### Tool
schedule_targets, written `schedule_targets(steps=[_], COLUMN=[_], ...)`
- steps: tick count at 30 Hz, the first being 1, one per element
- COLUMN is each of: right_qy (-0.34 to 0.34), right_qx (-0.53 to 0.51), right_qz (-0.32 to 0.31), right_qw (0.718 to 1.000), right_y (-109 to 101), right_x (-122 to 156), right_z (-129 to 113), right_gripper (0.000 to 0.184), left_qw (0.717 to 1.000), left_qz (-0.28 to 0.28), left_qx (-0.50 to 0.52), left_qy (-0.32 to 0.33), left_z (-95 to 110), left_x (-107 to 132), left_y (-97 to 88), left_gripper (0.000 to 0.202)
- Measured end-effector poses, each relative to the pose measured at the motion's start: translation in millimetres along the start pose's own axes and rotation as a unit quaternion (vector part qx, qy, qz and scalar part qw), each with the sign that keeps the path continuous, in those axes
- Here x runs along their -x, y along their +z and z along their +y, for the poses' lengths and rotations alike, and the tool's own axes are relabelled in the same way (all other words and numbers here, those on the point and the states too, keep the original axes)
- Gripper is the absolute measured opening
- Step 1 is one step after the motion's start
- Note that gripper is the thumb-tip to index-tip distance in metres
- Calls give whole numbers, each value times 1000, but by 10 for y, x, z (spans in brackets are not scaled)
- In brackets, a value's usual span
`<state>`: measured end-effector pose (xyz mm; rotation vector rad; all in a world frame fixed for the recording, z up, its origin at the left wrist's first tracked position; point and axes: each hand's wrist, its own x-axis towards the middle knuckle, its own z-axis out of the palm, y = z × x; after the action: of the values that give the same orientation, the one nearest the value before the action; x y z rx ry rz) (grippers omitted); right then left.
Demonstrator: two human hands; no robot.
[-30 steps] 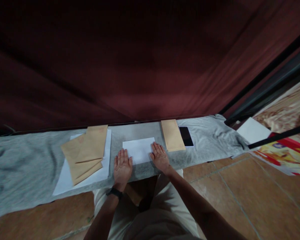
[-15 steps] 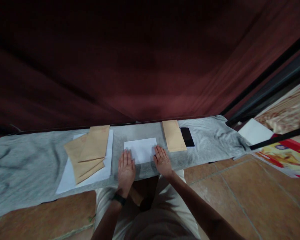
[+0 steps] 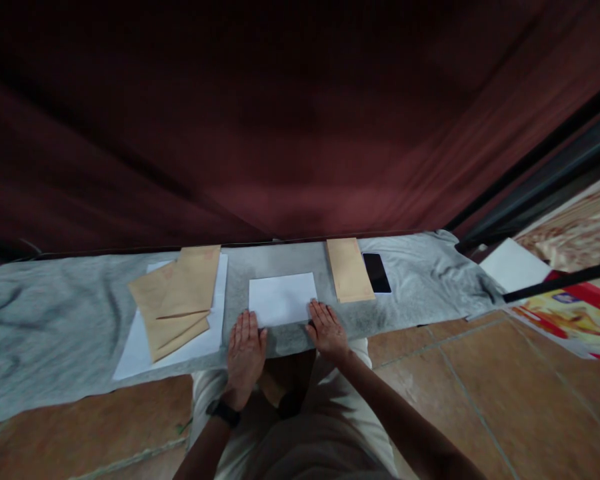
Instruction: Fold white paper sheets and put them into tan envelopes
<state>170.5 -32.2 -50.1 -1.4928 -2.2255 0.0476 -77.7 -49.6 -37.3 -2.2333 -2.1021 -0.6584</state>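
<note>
The left hand [image 3: 245, 350] is placed palm down with its back facing upward; its fingers are straight, set close together and directed away from the body, with the thumb slightly apart. The right hand [image 3: 329, 333] is likewise palm down, its fingers extended, narrowly spaced and angled toward the upper left. Neither hand grips anything. One rectangular sheet of plain white paper [image 3: 283, 299] lies flat on the table covered with grey cloth [image 3: 420, 287], between the hands: the left fingertips are at its lower left corner, the right fingertips at its lower right corner. Both forearms extend forward from the body; one black wristband [image 3: 224, 412] encircles the left wrist. Left of the sheet, at least two brown paper envelopes [image 3: 193, 280] overlap on large white paper [image 3: 135, 357]; their exact count cannot be determined. Right of the sheet are one visible tan paper envelope [image 3: 350, 270] and, just beside it, one black rectangular smartphone [image 3: 377, 272]. Faint reddish print on the envelopes is too small to read. Lettering on the red-and-yellow printed panel [image 3: 577, 312] at far right is likewise illegible.
</note>
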Motion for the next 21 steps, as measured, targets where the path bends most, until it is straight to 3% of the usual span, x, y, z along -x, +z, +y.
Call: schedule_targets(steps=[7,16,19,21], right_qy=[14,14,15,19], right_qx=[44,65,62,54], right_qz=[15,34,37,36], right_qw=[999,997,997,998], right_y=[-5,7,18,21], right_x=[93,124,124,125], right_z=[61,77,82,83], right_gripper=[60,59,58,58], left_qw=[998,975,964,946], left_qz=[6,-79,-85,-64], left_qx=[33,-9,41,146], left_qy=[-59,-208,-247,-284], left_z=[-63,104,68,18], left_x=[-78,-402,-509,-562], left_y=[11,-187,-154,-98], left_gripper=[52,53,53,48])
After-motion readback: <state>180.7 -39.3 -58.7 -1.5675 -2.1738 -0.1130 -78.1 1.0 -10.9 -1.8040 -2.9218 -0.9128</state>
